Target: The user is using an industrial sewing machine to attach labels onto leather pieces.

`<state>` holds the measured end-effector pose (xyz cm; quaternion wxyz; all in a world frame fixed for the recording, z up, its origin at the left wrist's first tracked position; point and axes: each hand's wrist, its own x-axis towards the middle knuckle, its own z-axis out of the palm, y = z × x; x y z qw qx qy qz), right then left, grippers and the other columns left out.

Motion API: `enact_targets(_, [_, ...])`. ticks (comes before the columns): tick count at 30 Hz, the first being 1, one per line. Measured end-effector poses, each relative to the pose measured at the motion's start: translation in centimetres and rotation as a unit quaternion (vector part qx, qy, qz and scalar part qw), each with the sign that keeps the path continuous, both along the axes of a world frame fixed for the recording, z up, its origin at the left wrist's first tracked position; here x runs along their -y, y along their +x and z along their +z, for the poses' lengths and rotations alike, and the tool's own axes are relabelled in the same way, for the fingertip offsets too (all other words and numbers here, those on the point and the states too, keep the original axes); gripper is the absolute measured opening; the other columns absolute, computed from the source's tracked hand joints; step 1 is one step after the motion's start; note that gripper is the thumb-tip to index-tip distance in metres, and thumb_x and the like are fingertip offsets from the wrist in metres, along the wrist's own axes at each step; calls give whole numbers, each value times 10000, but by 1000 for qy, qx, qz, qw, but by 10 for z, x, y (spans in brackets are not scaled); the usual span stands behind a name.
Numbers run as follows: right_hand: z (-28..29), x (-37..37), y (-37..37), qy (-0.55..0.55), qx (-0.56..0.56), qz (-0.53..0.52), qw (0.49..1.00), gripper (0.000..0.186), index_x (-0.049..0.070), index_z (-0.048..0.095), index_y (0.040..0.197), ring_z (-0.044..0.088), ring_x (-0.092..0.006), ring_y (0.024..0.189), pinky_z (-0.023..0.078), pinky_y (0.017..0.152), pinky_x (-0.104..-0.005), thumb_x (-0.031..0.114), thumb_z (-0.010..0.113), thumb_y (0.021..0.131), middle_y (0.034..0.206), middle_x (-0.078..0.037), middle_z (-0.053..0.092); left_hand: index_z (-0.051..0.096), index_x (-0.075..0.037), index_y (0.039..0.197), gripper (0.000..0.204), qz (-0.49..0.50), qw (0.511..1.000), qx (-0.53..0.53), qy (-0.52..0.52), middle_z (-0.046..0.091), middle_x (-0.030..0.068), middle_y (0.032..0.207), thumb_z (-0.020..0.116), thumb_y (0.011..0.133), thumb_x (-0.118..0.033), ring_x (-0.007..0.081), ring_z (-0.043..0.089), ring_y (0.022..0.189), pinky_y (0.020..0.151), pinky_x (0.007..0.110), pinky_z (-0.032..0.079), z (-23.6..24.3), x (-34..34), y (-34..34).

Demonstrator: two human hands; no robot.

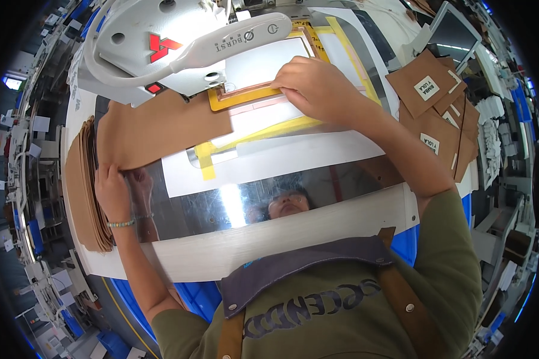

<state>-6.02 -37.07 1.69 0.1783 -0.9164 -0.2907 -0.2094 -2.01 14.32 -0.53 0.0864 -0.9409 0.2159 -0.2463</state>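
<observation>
1. While pinned under the right hand [308, 84] at upper centre of the frame, sits a brown leather piece [251, 91] inside a yellow-edged template [245, 100], directly below the white sewing machine head [161, 45].
2. Right hand: fingers flat and spread, pressing down on template and piece; not clenched, nothing lifted.
3. Left hand [112, 190], left of centre: grasping the near edge of a large tan sheet [161, 128], thumb on top, fingers beneath; sheet raised and lying partly over the shiny metal table plate [251, 197].
4. Stacked just left of that hand: more tan sheets [84, 185], edges fanned along the table's left rim.
5. Upper right: finished brown patches with small white labels [437, 107], overlapping, well apart from both hands.
6. Risks, judged: fingertips close to the needle area under the machine head — a slip forward would bring them under it; uneven pressure could shift the piece inside the template; the lifted sheet could brush the template's left corner and nudge it, or drag the stack off the left rim.
7. Edges and room: white lamp arm [221, 39] overhangs the work, limiting height above; white table edge [281, 233] close against the body; open reflective surface between the two hands; right side crowded by the patches.
</observation>
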Motion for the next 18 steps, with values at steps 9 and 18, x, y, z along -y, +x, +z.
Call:
enact_targets(9, [-9,-54,13,-44,62,13,997,146,56,711,1009,664,-271,910,516,792,-419,86,710,867,856,-61,712,746,-15,1167,222,79,993,-53,-73,693,140,1110,624,982,-31,357,688,1024,886,461,563,-12,-37,-36])
enact_targets(18, [-13,-72,89,183,-367,-14,912,356,-26,617,1279,763,-315,1008,601,926,-435,22,398,1003,1110,-214,743,745,-24,1173,217,68,991,-36,-111,704,141,1131,632,988,-22,367,699,1035,893,448,571,-17,-26,-31])
